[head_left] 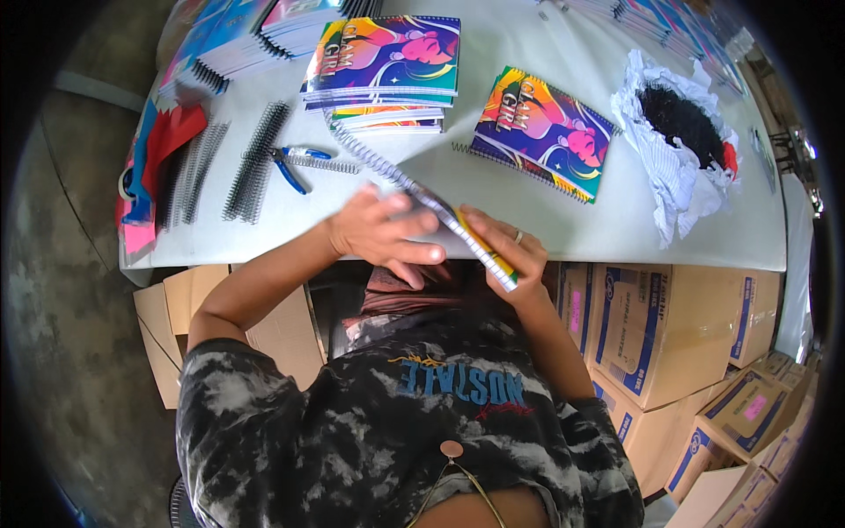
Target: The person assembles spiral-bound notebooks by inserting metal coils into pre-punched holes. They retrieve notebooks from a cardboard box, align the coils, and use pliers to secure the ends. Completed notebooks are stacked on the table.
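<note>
Near the table's front edge, my right hand (510,245) grips a notebook (480,239), which is tilted with its hole-punched spine toward my left hand. A long wire coil (374,158) runs out from the notebook's far end, up and to the left. My left hand (387,231), somewhat blurred, has its fingers spread right beside the spine and coil, and nothing shows in its grasp. Beyond the hands lies a coil-bound notebook (546,132) with a colourful cover. Left of it is a stack of similar notebooks (387,57). Blue-handled pliers (291,172) rest near the left hand.
Loose black coils (255,163) lie on the white table (352,238), with red and blue material (167,141) at its left edge. More notebook stacks (255,35) stand at the back. A crumpled cloth with a black bundle (682,123) sits right. Cardboard boxes (673,326) are piled below.
</note>
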Motion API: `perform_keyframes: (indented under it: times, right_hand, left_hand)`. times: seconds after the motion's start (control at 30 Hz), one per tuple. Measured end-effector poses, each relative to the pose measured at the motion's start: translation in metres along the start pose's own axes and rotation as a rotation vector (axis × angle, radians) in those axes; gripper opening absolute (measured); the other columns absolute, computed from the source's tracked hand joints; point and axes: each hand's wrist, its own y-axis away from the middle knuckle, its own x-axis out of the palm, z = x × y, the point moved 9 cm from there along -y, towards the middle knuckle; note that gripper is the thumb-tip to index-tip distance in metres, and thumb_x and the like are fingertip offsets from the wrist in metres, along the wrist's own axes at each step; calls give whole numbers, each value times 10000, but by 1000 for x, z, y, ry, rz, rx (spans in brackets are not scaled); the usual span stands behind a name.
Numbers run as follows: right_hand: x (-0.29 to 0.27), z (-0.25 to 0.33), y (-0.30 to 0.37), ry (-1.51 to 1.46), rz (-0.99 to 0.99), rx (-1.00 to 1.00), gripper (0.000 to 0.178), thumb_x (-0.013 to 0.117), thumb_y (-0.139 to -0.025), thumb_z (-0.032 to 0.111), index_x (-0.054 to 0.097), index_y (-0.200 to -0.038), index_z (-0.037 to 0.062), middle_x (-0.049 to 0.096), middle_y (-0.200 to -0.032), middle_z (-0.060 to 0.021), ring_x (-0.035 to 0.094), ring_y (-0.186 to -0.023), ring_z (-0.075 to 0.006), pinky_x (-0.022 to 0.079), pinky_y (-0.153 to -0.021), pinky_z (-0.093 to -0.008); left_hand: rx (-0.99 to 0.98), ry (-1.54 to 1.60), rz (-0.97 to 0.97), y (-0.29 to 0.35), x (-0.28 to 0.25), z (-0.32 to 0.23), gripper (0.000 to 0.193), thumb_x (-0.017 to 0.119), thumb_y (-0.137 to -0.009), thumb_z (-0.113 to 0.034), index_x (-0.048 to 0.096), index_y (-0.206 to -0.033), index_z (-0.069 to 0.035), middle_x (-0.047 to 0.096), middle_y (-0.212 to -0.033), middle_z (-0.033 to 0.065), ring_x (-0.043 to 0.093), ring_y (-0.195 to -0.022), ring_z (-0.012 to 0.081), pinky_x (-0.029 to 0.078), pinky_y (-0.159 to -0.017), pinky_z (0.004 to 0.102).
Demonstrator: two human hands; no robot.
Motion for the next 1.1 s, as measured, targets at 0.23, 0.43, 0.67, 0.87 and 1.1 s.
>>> perform_keyframes:
  times: [0.23,0.43,0.67,0.87,1.1]
  right_hand:
    - [15,1,-4,-9,64,8,325,587,-736,-33,608,-1061,-37,629,-1004,-213,637,-917,-313,507,-785,-348]
    - [26,6,-11,-60,123,6,351,573,-720,-30,596,-1070,-41,629,-1027,-192,638,-920,-296,509,-780,-339]
    - [24,5,-2,-24,75,3,448,673,-682,5,580,-1119,-5,625,-1062,-145,636,-929,-262,509,-788,-331]
    - [18,-9,-2,-38,-16,53,477,655,-673,-19,578,-1140,37,619,-1080,-136,630,-938,-265,511,-780,-336]
    - [24,-5,-2,-4,66,65,504,659,-638,10,577,-1134,36,629,-1042,-131,636,-896,-266,519,-738,-335]
  left_hand:
    - [-304,8,42,1,14,23,1113,316,-658,-844,274,-1349,28,179,-1373,360,127,-1307,473,64,-1050,548]
    - [-320,53,23,24,6,11,929,492,-747,-673,297,-1323,30,235,-1369,302,234,-1257,465,122,-1022,584]
    - [-371,-91,-313,-44,-38,49,744,290,-867,-573,364,-1273,46,206,-1359,251,213,-1267,377,149,-998,564]
    - [-274,94,70,8,32,-9,926,374,-774,-710,330,-1311,44,305,-1302,337,265,-1238,485,150,-994,605]
    - [-381,82,78,-6,39,-3,1052,393,-665,-799,312,-1324,16,253,-1324,369,262,-1215,515,236,-921,636]
